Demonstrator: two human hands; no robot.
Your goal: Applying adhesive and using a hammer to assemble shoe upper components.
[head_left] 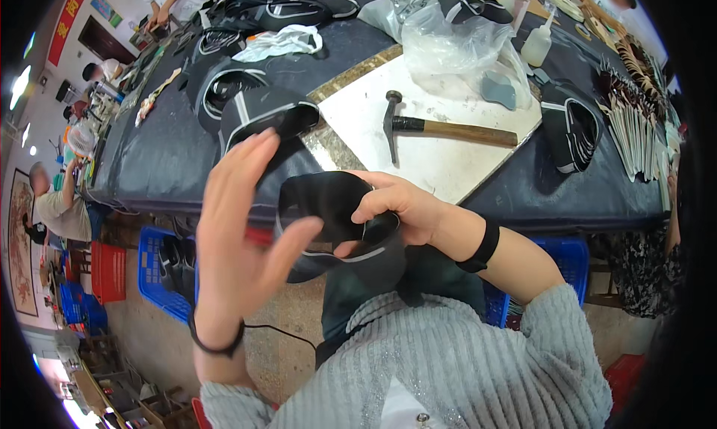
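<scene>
A black shoe upper [321, 193] with pale grey edging is held over my lap, in front of the table edge. My right hand [407, 208] grips it at its right side, the thumb pressed inside the opening. My left hand [235, 220] is raised at the upper's left, fingers stretched and thumb spread apart; it is slightly blurred. Beyond my left fingertips, more black uppers [261, 104] lie on the dark table. A wooden-handled hammer [463, 131] rests on a white slab [358, 111] ahead of my hands.
On the slab's far side sits a clear plastic bag [455, 51], beside a squeeze bottle [536, 46]. Another black upper [571, 134] stands at the right, near a bundle of strips [635, 130]. A blue crate [157, 272] is on the floor at left. Other people work farther off.
</scene>
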